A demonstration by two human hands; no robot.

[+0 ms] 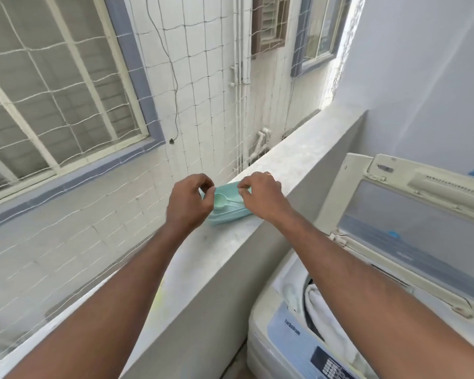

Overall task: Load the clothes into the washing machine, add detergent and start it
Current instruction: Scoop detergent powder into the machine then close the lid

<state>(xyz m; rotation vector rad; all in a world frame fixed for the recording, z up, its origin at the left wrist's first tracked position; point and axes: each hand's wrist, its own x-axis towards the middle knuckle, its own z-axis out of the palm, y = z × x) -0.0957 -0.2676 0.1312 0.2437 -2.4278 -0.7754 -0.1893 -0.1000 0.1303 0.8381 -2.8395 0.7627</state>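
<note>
1. A mint-green box (227, 212) sits on the flat top of a grey ledge (282, 162), just above frame centre; its left end overhangs the ledge's outer edge, beyond which netting (66, 110) and a tiled wall drop away.
2. The box's long axis runs from about 8 o'clock to 2 o'clock, along the ledge. A matching spoon (225, 201) lies on its top, bowl toward 9 o'clock, handle toward 3 o'clock.
3. The left hand (188, 203) is curled at the box's left end, fingertips pinched toward the rim; actual contact is unclear.
4. The right hand (260, 195) arches over the right end, fingers bent down on the far rim.
5. The ledge is bare toward 1 o'clock and 7 o'clock.
6. At 4 o'clock the washing machine (279, 335) stands below, lid (411, 228) raised, white clothes (323, 315) in the drum.
</note>
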